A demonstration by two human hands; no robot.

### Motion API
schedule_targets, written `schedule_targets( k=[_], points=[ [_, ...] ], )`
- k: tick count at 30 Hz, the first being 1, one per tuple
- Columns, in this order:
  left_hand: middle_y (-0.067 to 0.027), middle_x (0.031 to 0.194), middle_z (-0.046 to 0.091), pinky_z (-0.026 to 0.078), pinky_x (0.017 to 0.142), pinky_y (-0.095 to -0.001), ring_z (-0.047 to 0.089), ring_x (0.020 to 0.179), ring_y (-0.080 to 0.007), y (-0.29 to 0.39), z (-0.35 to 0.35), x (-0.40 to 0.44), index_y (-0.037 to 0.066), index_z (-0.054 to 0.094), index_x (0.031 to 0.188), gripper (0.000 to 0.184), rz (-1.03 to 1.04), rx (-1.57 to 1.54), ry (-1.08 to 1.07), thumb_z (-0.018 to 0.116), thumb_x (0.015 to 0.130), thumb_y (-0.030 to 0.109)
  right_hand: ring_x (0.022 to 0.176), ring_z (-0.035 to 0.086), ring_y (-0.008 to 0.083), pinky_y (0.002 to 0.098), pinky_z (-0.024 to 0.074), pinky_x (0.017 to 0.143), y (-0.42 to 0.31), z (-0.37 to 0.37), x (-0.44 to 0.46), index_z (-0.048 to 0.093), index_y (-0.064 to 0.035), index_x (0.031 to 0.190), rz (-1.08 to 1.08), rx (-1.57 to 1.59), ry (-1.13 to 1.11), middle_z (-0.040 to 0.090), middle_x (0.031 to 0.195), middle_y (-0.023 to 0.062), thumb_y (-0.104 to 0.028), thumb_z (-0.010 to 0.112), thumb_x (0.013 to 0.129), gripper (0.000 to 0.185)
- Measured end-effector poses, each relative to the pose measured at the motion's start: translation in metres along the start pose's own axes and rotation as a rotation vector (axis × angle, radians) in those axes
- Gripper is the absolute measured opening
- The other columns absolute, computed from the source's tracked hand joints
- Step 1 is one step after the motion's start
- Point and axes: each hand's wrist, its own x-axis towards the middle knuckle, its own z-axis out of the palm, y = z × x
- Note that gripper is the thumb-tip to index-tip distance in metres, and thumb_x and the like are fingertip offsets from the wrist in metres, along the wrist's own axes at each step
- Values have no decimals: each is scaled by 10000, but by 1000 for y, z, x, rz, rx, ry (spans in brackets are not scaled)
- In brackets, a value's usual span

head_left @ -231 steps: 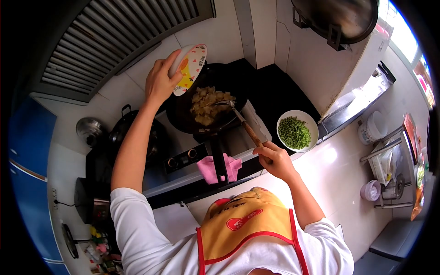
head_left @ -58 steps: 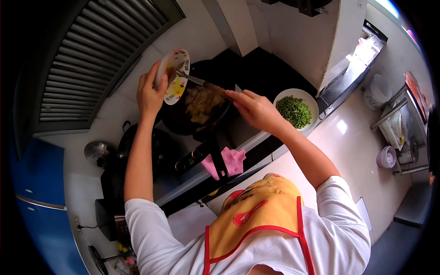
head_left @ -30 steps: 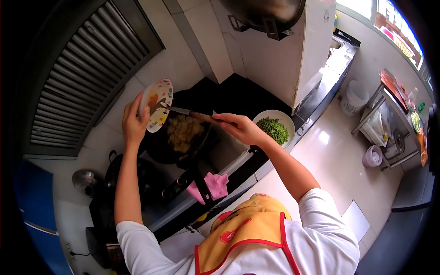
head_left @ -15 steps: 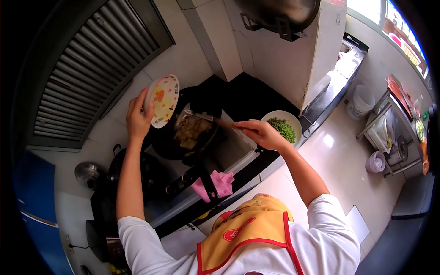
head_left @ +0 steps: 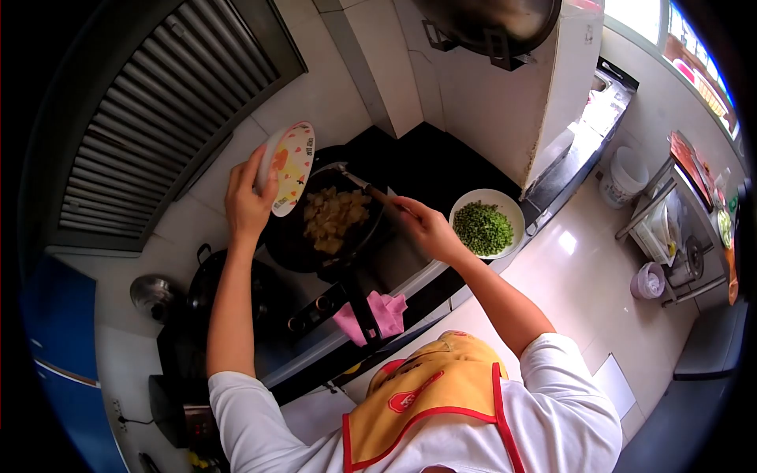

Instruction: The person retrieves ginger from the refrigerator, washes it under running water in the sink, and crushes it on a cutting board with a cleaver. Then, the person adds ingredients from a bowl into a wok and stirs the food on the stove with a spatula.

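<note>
In the head view, my left hand (head_left: 251, 195) grips a white bowl (head_left: 293, 172) with an orange, yellow and red pattern. The bowl is tipped steeply on its side above the left edge of a dark wok (head_left: 285, 251). Pale yellowish-brown chunks of food (head_left: 337, 219) lie spread in the wok. Over the wok's right side, my right hand (head_left: 428, 229) is closed around the wooden handle of a spatula (head_left: 378, 194); its metal end is at the wok's far edge, above the food. Nearest that hand stands a white bowl (head_left: 518, 219) of chopped green vegetables (head_left: 481, 229).
A pink cloth (head_left: 388, 312) hangs by the wok's handle at the stove front. Another dark pan (head_left: 203, 282) and a shiny metal bowl (head_left: 152, 296) are at the left. Another large pan (head_left: 505, 20) hangs at the top. A rack (head_left: 670, 229) stands far right.
The spatula has lifted away from the food toward the wok's far edge, and the chunks now lie more spread out. My left hand still holds the patterned bowl tipped, slightly further right in view.
</note>
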Motion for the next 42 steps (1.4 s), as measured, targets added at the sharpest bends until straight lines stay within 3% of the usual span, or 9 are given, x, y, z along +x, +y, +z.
schedule_targets(
  k=[7,10,12,21,29,37,39,40,42],
  points=[
    [-102,995,561,489,711,-347,581,892,-257,-4,3,0,169,550,1193,373,-18,16,11,588,828,237,665,565,218,300,447,636,-24,-7,-13,507,-31,1173,106,-42,-193,587,763,163,-121,496,883,304],
    [-94,986,560,490,702,-346,583,881,-253,-10,4,-1,174,550,1194,368,-13,30,13,582,835,250,653,498,126,263,428,628,-27,-15,-18,511,-51,1196,28,-32,-233,566,781,60,-90,491,890,309],
    [-92,983,560,490,699,-344,583,873,-251,-13,4,-2,181,550,1194,367,-19,24,11,582,835,255,632,537,197,296,441,609,-22,-21,-21,517,-61,1184,-320,-202,-122,565,821,94,-54,496,868,317],
    [-90,960,563,474,688,-326,581,815,-236,-12,10,-4,198,551,1190,374,-158,10,-12,585,830,293,581,534,304,371,447,504,-41,5,-16,491,-83,1205,-459,-396,4,488,745,128,-50,557,812,401],
    [-69,933,556,451,676,-281,539,722,-175,-9,8,-4,194,539,1210,367,-206,81,4,575,851,257,550,520,268,357,435,461,-32,19,-26,503,-91,1213,-450,-573,-20,485,718,91,-26,576,782,442],
    [-91,955,567,477,710,-333,581,837,-252,-4,1,-7,197,552,1191,376,-201,15,-2,597,826,280,593,535,254,309,437,539,-50,3,-18,509,-66,1208,-353,-270,-19,520,742,120,-29,527,844,366],
    [-83,968,569,463,691,-304,560,801,-216,-8,2,-9,183,547,1199,367,-113,28,6,584,844,266,623,545,332,371,451,565,-46,4,-8,535,-56,1157,-374,-143,-4,544,773,150,-50,549,825,332],
    [-74,981,570,449,672,-276,539,764,-179,-8,1,-6,169,542,1208,357,-24,42,17,570,862,252,666,549,196,277,448,617,-38,0,-3,528,-36,1186,-328,-144,-76,592,841,115,-32,517,858,328],
    [-81,976,570,464,693,-303,560,824,-213,-8,0,-4,170,555,1192,359,-1,22,24,589,843,247,650,554,204,289,452,611,-27,-8,-2,537,-34,1173,-274,-49,-129,595,820,131,-40,527,854,319]
  ],
)
